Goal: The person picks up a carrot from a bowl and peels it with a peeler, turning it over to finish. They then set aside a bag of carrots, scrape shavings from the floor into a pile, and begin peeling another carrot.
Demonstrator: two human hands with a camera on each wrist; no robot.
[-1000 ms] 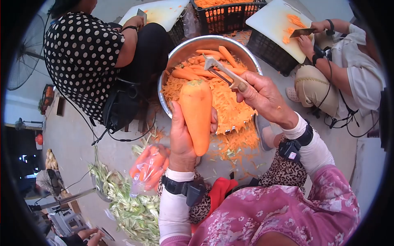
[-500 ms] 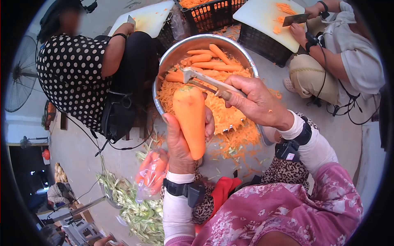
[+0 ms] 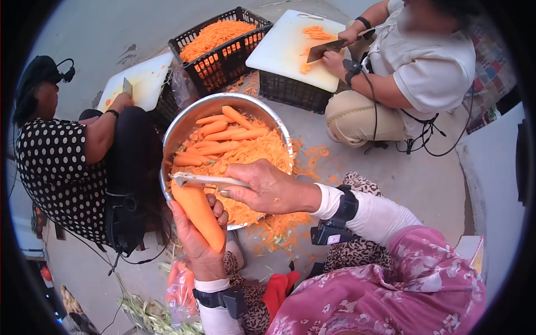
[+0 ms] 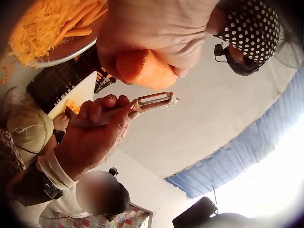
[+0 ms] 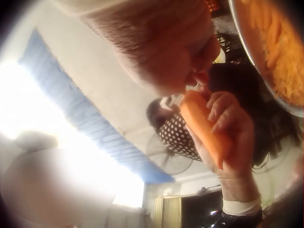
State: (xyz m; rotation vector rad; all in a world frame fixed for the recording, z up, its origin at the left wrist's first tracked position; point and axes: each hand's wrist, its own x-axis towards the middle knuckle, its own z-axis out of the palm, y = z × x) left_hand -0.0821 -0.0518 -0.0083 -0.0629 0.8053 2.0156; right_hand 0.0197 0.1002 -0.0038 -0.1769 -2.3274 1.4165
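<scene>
While the left hand [image 3: 194,244] curls its grip round a large carrot [image 3: 199,215], the right hand [image 3: 274,188] holds a peeler [image 3: 211,180], its grip closed about the handle.
The carrot is held at the metal bowl's [image 3: 192,113] seven o'clock, broad end toward eleven, probably so scraps drop inside. Only the left wrist view shows the peeler's slotted head face-on, seemingly just clear of the carrot.
</scene>
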